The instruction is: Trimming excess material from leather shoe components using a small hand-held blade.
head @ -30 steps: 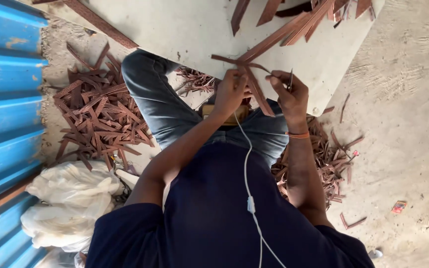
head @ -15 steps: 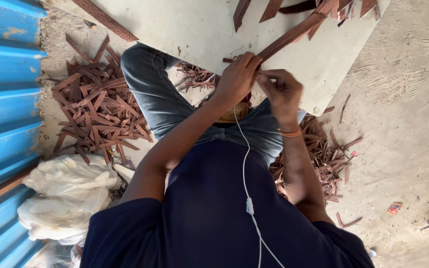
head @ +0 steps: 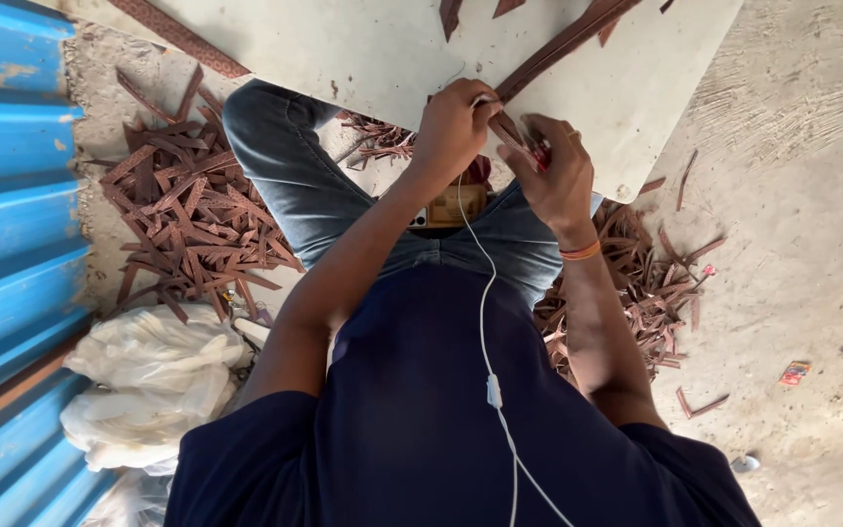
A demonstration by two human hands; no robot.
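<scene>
Blue corrugated metal sheeting (head: 7, 224) fills the left edge of the view, next to a bare concrete floor (head: 792, 293). A pale, stained board serving as the counter (head: 343, 49) lies across the top, its near edge over the person's knees in blue jeans (head: 295, 185).

Large heap of brown strip offcuts (head: 187, 220) on the floor, left of the leg; a second, smaller heap (head: 651, 288) to the right, beside the right forearm. White plastic bags (head: 153, 376), crumpled, sit below the left heap against the sheeting.

A long brown strip (head: 563, 44) runs diagonally over the counter, from the upper right down to the hands at the counter's near edge.

Left hand (head: 456, 122): fingers curled closed, pinching the lower end of the strip. Right hand (head: 553, 171): closed around a small tool with a red part (head: 539, 153), just beside the left hand, touching the strip end. What kind of tool, cannot tell.

White earphone cable (head: 485, 322) hangs down over the dark shirt. Orange band (head: 581, 252) on the right wrist.
</scene>
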